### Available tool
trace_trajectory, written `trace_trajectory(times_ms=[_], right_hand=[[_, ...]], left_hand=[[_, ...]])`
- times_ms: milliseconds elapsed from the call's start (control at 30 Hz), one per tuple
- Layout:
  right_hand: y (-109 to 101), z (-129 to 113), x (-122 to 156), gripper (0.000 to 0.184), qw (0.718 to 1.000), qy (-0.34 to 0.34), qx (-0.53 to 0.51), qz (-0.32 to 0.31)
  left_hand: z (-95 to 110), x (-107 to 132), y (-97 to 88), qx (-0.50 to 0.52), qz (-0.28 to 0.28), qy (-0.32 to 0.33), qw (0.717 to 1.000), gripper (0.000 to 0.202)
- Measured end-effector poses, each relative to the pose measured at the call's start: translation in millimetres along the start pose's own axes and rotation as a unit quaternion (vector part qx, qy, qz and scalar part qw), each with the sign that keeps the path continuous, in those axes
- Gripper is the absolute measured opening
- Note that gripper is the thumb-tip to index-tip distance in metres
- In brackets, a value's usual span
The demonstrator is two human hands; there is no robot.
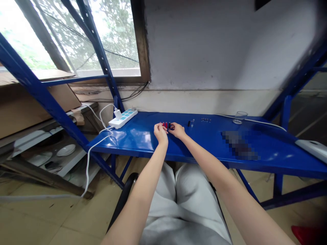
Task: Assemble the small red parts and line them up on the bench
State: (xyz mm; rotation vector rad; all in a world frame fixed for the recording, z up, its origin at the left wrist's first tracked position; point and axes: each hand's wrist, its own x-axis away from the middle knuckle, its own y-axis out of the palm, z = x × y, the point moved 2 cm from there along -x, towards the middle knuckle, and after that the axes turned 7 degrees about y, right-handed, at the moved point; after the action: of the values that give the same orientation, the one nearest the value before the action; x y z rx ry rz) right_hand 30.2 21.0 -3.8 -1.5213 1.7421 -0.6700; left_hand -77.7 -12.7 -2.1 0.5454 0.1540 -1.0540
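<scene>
Both my hands rest on the blue metal shelf (pixel 143 139), close together. My left hand (pixel 160 132) has its fingers curled onto a short row of small red and dark parts (pixel 166 125). From the other side, my right hand (pixel 176 130) pinches the same row. A few more small dark parts (pixel 190 123) and a cluster of tiny dots (pixel 205 119) lie just to the right of my hands. What exactly the small parts are is too small to tell.
A white power strip (pixel 123 118) with a plugged-in white cable sits at the shelf's back left. A glass (pixel 240 117) stands at the back right, with a white cable beside it. Blue rack posts (pixel 46 98) frame both sides. Plates lie on a low shelf at left.
</scene>
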Motion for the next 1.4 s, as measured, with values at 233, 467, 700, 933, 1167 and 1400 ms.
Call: trace_trajectory(times_ms=[233,467,700,933,1167,1400], right_hand=[[3,-5,-2,0.036,1.000,0.004,0.000,0.012],[0,-10,2,0.028,1.000,0.006,-0.002,0.013],[1,-5,-1,0.024,0.999,0.000,-0.017,0.032],[-22,5,3,0.029,0.988,-0.058,-0.117,0.085],[-50,26,26,0.035,0.977,-0.059,-0.131,0.156],[-50,39,49,0.036,0.977,-0.098,-0.029,0.189]], left_hand=[[1,0,-0.3,-0.004,-0.005,0.003,1.000,0.015],[1,1,0.0,-0.008,-0.012,0.001,1.000,0.013],[4,2,1.0,-0.020,-0.029,0.008,0.999,0.016],[6,5,3.1,-0.032,-0.047,0.019,0.998,0.020],[10,10,9.8,-0.024,-0.135,0.018,0.990,0.024],[10,25,22.8,-0.074,-0.330,0.033,0.941,0.040]])
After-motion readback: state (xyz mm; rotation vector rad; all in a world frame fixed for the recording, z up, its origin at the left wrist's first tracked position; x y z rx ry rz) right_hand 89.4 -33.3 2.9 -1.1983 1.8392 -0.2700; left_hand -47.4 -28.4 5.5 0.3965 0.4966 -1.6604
